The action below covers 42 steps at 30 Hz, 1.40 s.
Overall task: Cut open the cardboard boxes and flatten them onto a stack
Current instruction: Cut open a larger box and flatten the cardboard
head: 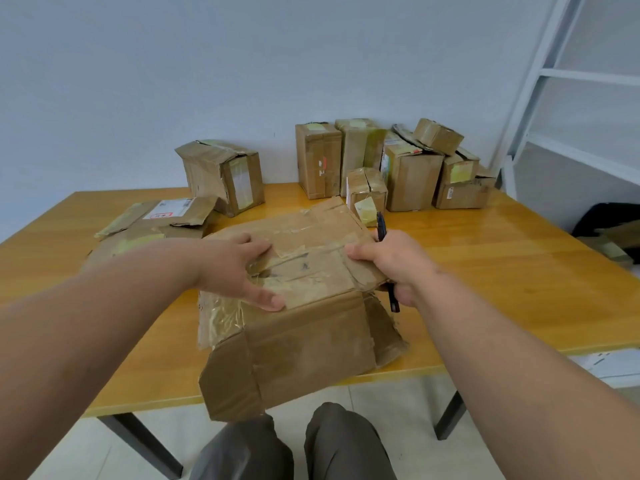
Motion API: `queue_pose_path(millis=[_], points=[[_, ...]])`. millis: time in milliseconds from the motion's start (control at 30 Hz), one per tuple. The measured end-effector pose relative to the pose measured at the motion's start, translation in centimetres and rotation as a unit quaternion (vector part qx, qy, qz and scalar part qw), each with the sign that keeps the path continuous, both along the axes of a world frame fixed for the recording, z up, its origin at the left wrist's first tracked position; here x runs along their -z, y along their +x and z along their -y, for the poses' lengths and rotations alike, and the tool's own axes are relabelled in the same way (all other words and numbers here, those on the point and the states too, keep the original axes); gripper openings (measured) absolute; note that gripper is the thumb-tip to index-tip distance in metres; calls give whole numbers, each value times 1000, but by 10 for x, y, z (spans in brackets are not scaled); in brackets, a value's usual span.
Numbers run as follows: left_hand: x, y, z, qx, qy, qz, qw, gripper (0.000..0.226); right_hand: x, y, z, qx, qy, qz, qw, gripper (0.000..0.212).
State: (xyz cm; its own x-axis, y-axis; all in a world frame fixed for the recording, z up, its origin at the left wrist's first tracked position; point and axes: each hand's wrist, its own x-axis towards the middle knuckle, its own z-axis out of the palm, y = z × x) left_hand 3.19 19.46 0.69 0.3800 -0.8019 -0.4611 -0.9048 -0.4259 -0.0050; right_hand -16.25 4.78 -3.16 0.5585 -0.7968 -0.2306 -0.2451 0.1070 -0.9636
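Note:
A cut-open cardboard box lies flattened before me, its near flaps hanging over the front edge of the yellow table. My left hand presses flat on its taped top with spread fingers. My right hand grips a dark utility knife and holds the box's right edge, thumb on top. The knife's tip points away from me. A stack of flattened cardboard lies at the left.
One dented, taped box stands at the back left. Several uncut boxes crowd the back right against the wall. A white metal rack stands to the right. My knees are below the table edge.

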Motion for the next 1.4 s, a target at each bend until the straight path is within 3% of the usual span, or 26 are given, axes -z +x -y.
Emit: queue_pose_path(millis=[100,200,333,400,467,600,800,900,1100,1233,1400], points=[[4,11,-4,-7,-24,0,1000,144,7,-14,-2,15,102,38,994,14],[8,18,-8,-9,-47,10,999,147,22,-30,0,-44,188,54,980,16],[9,17,-13,-23,-64,-27,997,138,41,-38,-5,-158,241,45,957,38],[9,15,-15,-42,-74,-57,995,131,44,-36,-6,-191,261,56,945,38],[9,17,-19,-61,-74,-105,990,138,45,-34,-8,-202,270,64,939,38],[6,14,-24,-75,-48,-161,983,149,47,-37,-7,-190,240,80,949,52],[6,8,-23,-60,-27,-141,988,153,39,-47,-5,-148,110,36,982,31],[7,3,-20,-30,-15,-99,995,148,37,-49,-6,-113,87,26,989,33],[14,0,-22,-66,-83,-105,989,123,34,-40,-10,-64,64,-31,995,28],[24,5,-24,-104,-122,-92,983,126,26,-37,-13,-62,81,-69,992,15],[37,10,-31,-249,-228,-142,930,135,24,-21,-22,-66,84,-94,990,12]])
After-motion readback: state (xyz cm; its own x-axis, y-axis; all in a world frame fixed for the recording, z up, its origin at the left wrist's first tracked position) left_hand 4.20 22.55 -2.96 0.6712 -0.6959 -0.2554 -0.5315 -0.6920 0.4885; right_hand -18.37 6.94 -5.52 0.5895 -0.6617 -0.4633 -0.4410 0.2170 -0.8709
